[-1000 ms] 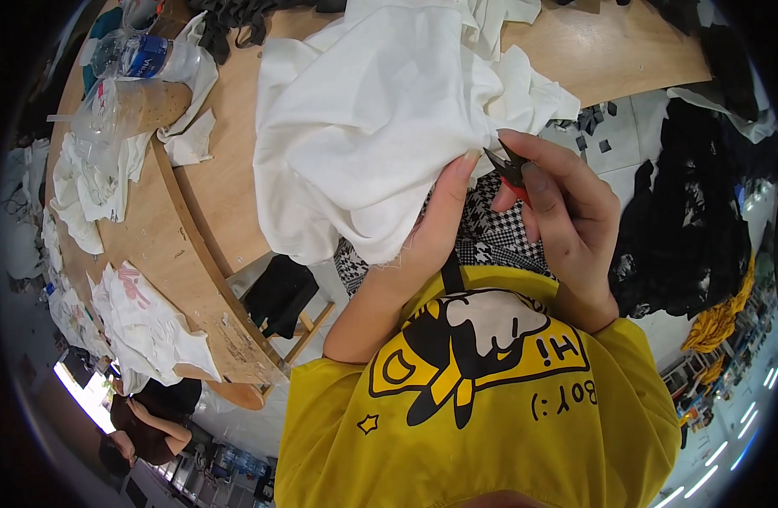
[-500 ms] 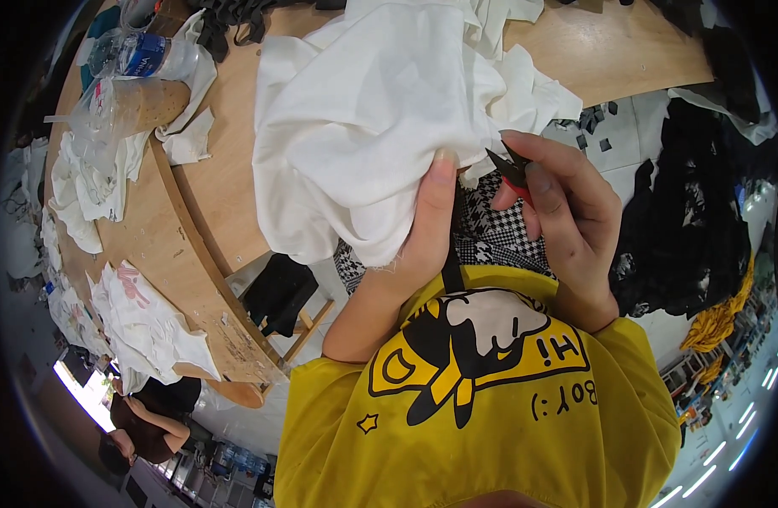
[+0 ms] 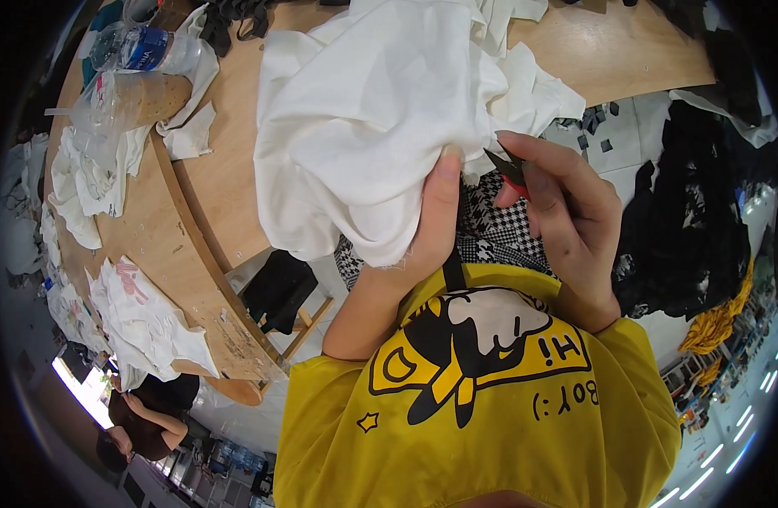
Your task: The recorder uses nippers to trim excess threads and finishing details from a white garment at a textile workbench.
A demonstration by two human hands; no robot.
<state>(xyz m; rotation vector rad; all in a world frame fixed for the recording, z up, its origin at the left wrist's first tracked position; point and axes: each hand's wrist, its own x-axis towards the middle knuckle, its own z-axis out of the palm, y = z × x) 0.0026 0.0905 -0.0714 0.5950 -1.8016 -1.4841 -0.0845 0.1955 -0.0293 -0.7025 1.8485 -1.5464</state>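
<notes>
Since a second ago, the left hand [image 3: 434, 216] has slid its thumb a little leftward along the near edge of the white cloth [image 3: 364, 118], while the right hand [image 3: 575, 203] has stayed almost where it was. That cloth lies in loose folds across the upper centre of the frame, draped over the wooden table [image 3: 224, 182] and hanging off its near side. On it the left thumb presses from above; the other fingers are hidden beneath, so the edge appears pinched between them. Right of centre, the right hand is closed around small red-handled snips [image 3: 505, 169], their dark blades parted and pointing up and left, just beside the cloth's edge; whether they touch it I cannot tell. Black-and-white patterned fabric [image 3: 499, 212] shows below the snips. At upper left lie a clear bottle [image 3: 182, 55] and a plastic cup [image 3: 160, 97], with white scraps [image 3: 88, 178] nearby. Dark fabric [image 3: 685, 212] is heaped at the right, and a co-worker [image 3: 156, 423] appears at lower left.
</notes>
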